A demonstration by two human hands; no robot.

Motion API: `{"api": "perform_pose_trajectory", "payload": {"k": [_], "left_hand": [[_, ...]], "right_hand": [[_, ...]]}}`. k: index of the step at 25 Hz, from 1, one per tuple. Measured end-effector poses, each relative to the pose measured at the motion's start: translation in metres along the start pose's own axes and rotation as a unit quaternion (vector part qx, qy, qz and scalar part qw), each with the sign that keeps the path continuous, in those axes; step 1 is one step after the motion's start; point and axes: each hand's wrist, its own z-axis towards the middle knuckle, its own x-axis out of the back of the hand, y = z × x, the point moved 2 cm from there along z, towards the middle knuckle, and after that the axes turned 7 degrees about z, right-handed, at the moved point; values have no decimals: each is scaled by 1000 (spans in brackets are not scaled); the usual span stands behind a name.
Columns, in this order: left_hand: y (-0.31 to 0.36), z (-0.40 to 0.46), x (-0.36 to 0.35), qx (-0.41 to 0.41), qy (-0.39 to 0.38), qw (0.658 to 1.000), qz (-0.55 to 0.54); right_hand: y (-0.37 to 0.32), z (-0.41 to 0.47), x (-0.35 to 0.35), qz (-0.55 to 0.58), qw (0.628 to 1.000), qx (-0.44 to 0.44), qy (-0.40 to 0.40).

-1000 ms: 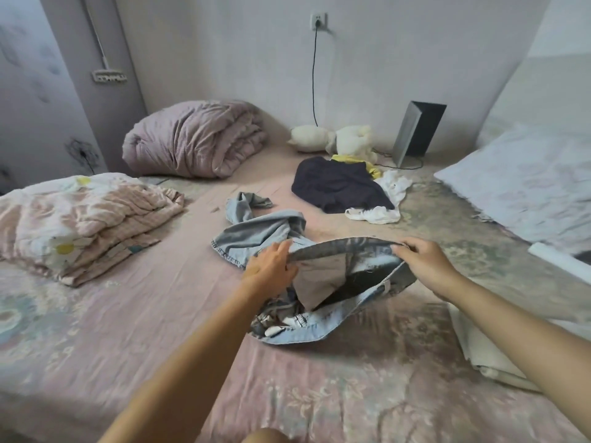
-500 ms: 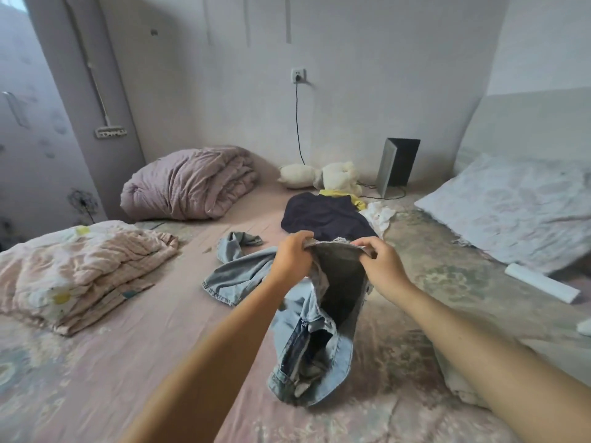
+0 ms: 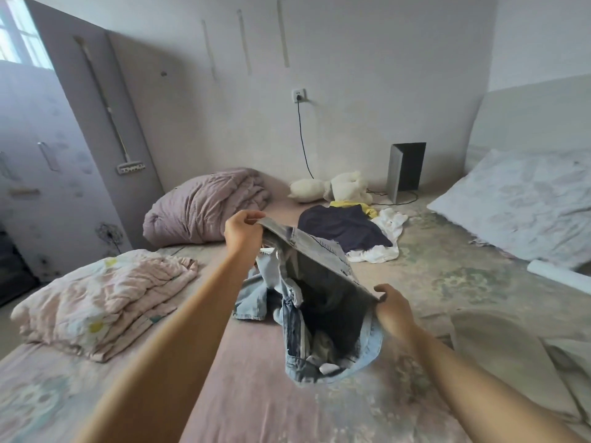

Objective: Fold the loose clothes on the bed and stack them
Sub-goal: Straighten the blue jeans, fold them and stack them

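Note:
A pair of light blue jeans [image 3: 319, 302] hangs above the bed [image 3: 249, 394] by its waistband, stretched between both hands. My left hand [image 3: 243, 233] grips one end of the waistband, raised and farther away. My right hand [image 3: 391, 303] grips the other end, lower and nearer to me. The waist gapes open and the legs hang bunched down to the sheet. Farther back lie a dark navy garment [image 3: 343, 227], a white garment [image 3: 387, 238] and a bit of yellow cloth [image 3: 355, 206].
A folded pink floral quilt [image 3: 105, 295] lies at the left, a rolled mauve duvet [image 3: 204, 206] behind it. A white plush toy [image 3: 335, 188], a dark box [image 3: 406, 169] and a cable sit by the wall. A pillow [image 3: 518, 199] and pale folded cloth [image 3: 499, 343] are at the right.
Both hands have lifted the jeans higher off the bed and spread the waistband apart, the left hand rising and going farther, the right hand coming down nearer. The camera has tilted upward.

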Motion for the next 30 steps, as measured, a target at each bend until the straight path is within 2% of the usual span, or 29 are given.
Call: {"api": "perform_pose_trajectory", "payload": {"k": [3,5,7,9,10,13,15,17,21,26,30], "left_hand": [[8,6,20,39,-2,998,-58],[18,6,29,50,1,996,-77],[25,9,35,52,11,995,-79],[24,11,42,46,23,997,-53],[23,11,45,41,24,999,-26],[16,12,58,13,26,996,81],[12,15,69,7,41,993,111],[12,15,78,11,44,994,98],[35,17,95,-10,47,995,85],[81,34,126,-17,100,994,50],[118,47,140,-3,114,993,-20]], "right_hand": [[4,3,-2,-38,998,-40,-16],[6,4,-4,-24,994,-107,-25],[7,3,-5,102,966,-233,-37],[4,-1,-5,266,902,-337,-39],[1,0,-3,326,876,-354,-14],[-35,6,18,425,869,-251,39],[-61,14,36,451,862,-219,80],[-90,25,53,454,864,-196,101],[-152,36,76,401,908,-99,70],[-236,49,114,437,894,-35,95],[-301,28,147,408,908,16,93]]}}
